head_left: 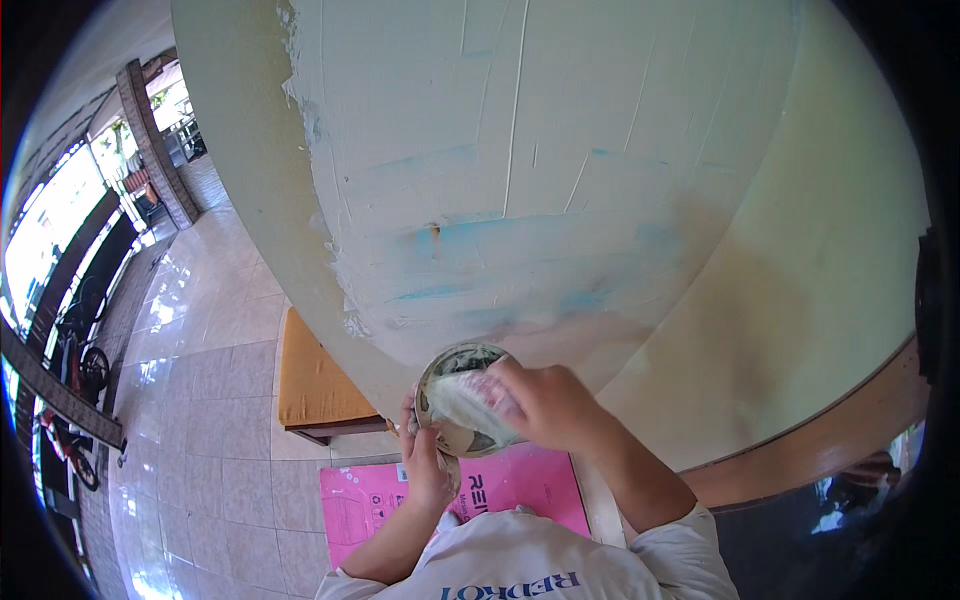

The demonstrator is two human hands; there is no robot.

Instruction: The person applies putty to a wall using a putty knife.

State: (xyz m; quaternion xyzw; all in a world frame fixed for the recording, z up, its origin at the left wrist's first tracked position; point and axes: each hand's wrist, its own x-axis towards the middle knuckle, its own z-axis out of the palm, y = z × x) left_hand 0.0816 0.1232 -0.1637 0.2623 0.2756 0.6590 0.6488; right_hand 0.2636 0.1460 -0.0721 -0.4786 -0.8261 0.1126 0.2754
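Note:
My left hand [426, 468] is closed on the near left edge of a round bowl [424, 384], which it holds up in front of my body. Whitish residue coats the bowl. Over its opening, my right hand [552, 408] grips a pale, sheet-like thing with reddish marks [468, 402]; it looks like a plastic packet, but its kind is not certain. Right in front stands a wall [560, 120] smeared with white filler, with streaks of blue and thin ridges. The fingertips of my right hand are partly hidden by the pale thing.
A pink flattened cardboard sheet [350, 505] lies on the floor below me. Left of it stands a bench with a yellow-orange top [318, 378]. Glossy tiles [215, 420] stretch left toward a pillar [155, 145] and parked two-wheelers [75, 450]. A dark glossy surface [800, 545] lies at lower right.

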